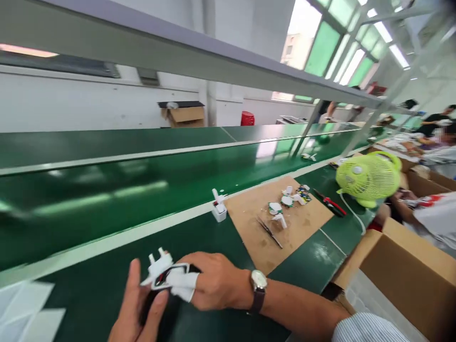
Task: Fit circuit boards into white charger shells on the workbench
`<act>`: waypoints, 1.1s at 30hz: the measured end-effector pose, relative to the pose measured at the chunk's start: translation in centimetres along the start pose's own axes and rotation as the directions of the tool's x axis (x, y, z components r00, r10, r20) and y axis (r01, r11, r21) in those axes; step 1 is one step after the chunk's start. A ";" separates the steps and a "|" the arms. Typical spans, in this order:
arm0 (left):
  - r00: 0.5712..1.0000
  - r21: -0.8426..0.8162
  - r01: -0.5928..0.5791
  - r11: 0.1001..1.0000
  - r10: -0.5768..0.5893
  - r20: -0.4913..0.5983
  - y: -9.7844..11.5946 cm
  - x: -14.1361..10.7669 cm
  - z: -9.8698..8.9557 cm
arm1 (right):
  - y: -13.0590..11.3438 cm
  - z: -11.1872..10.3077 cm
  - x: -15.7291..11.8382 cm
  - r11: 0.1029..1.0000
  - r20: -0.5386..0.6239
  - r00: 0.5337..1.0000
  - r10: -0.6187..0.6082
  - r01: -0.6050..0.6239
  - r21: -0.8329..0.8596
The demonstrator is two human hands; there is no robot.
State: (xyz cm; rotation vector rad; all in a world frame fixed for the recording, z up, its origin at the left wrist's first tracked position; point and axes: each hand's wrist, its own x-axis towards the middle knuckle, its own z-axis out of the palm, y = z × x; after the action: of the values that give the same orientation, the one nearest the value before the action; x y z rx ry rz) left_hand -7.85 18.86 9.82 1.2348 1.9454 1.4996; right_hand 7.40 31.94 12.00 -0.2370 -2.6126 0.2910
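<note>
My left hand (137, 308) grips a white plug housing (160, 267) from below, thumb on the near side and a finger stretched up at the left. Two pins stick up from the housing, and its open side shows dark and red bits inside, perhaps wires. White covers wrap fingertips of my right hand (213, 280), which are closed at the housing's right edge; whether they pinch a small part there is hidden. Beyond the hands, another white housing (219, 210) stands upright on the bench. A pair of tweezers (270, 232) lies on a brown board.
On the brown board (256, 251) lie several small round circuit boards (275, 208) with white parts. Red-black pliers (330, 204) and a green fan (368, 175) are further right. Open cardboard box (409, 266) at lower right, white sheets (24, 311) at lower left. A shelf (213, 57) crosses above; people sit beyond.
</note>
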 end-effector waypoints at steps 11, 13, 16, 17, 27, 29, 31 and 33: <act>0.998 0.039 -0.003 0.999 0.006 -0.059 1.1 0.3 -0.9 | -0.1 -0.6 0.0 0.977 -0.065 0.996 -0.053 0.066 0.204; 0.998 0.042 0.012 0.999 -0.009 -0.066 1.3 0.2 -0.8 | -0.2 -0.6 0.0 0.973 -0.086 0.995 -0.057 0.074 0.216; 0.997 0.060 0.037 0.997 -0.032 -0.076 1.4 0.3 -0.8 | -0.2 -0.6 0.2 0.976 -0.073 0.996 -0.048 0.062 0.210; 0.996 0.063 0.040 0.997 -0.035 -0.077 1.4 0.3 -0.8 | -0.2 -0.6 0.3 0.979 -0.059 0.997 -0.050 0.061 0.196; 0.996 0.006 0.038 0.999 -0.037 -0.077 1.4 0.5 -0.6 | 0.3 -0.4 0.1 0.934 -0.068 0.997 0.033 -0.007 0.357; 0.995 -0.026 0.024 0.999 -0.026 -0.092 1.4 0.6 -0.6 | 0.4 0.0 0.0 0.921 -0.080 0.996 0.037 -0.003 0.389; 0.994 -0.068 -0.033 0.997 0.025 -0.109 1.4 0.7 -0.5 | 0.4 0.2 0.1 0.854 -0.078 0.989 0.128 -0.070 0.515; 0.985 -0.073 -0.146 0.987 0.138 -0.102 1.4 0.8 -0.4 | 0.2 0.1 0.5 0.647 0.000 0.952 0.306 -0.208 0.734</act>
State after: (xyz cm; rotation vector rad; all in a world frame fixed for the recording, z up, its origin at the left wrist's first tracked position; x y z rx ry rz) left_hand -7.98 19.31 11.42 1.3121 1.8705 1.7214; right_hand 6.98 32.24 12.07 -0.3263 -2.1142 1.3403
